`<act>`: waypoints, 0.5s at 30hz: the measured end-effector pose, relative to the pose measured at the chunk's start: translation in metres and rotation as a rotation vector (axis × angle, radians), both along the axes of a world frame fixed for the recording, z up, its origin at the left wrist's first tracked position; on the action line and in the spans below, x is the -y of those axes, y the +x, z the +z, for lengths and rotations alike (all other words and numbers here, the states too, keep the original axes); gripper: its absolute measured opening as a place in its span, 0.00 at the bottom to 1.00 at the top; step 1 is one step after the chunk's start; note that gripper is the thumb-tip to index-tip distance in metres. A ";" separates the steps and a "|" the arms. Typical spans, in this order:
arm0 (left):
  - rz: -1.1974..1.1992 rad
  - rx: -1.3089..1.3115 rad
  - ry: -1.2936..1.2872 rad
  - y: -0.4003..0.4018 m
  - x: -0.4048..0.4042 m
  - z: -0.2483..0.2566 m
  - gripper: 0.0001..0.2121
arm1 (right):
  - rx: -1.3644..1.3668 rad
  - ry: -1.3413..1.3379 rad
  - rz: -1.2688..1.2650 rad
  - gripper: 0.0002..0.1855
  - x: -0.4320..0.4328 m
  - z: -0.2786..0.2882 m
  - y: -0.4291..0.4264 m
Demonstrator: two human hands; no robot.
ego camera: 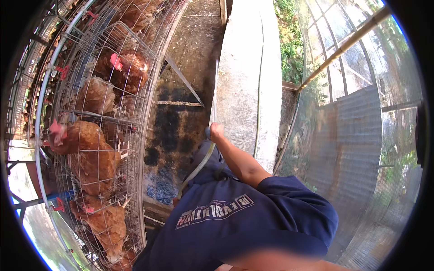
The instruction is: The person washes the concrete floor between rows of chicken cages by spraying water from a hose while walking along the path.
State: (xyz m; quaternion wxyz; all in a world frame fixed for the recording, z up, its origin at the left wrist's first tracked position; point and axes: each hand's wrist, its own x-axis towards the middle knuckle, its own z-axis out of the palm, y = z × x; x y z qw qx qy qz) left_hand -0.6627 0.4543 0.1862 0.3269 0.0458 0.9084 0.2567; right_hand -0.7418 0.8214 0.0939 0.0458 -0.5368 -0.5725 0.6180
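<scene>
My right hand (217, 131) is closed around the end of a pale hose (200, 166), with a grey-blue fitting (208, 132) at the fist. A thin whitish streak, seemingly water, runs from the fist along the edge of the concrete ledge (244, 84). The hose curves down across my trousers to the left side of my shirt. There a small patch of skin, apparently my left hand (175, 202), shows beside it; my shirt hides the rest, so its grip cannot be made out.
Wire cages (135, 111) with several brown hens (91, 152) line the left, with a grey pipe (40, 135) bearing red fittings along them. Stained, wet-looking ground (176, 128) lies between cages and ledge. A thin hose (259, 84) runs along the ledge. Netting, a bamboo pole (342, 49) and corrugated sheeting (349, 142) stand right.
</scene>
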 end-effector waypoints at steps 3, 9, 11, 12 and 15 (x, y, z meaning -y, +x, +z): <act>0.041 0.009 -0.007 -0.004 -0.014 -0.003 0.20 | 0.219 -0.035 0.074 0.02 -0.024 0.015 -0.029; 0.089 0.008 0.010 -0.038 -0.064 -0.011 0.20 | 0.214 0.108 0.080 0.07 -0.090 -0.015 -0.074; 0.114 0.004 0.010 -0.051 -0.079 -0.012 0.20 | 0.283 0.153 0.224 0.10 -0.112 -0.029 -0.094; 0.121 0.007 0.007 -0.057 -0.086 -0.010 0.20 | 0.308 0.169 0.272 0.12 -0.122 -0.036 -0.102; 0.133 -0.001 0.014 -0.081 -0.113 -0.010 0.20 | -0.099 0.286 0.042 0.12 -0.150 -0.061 -0.119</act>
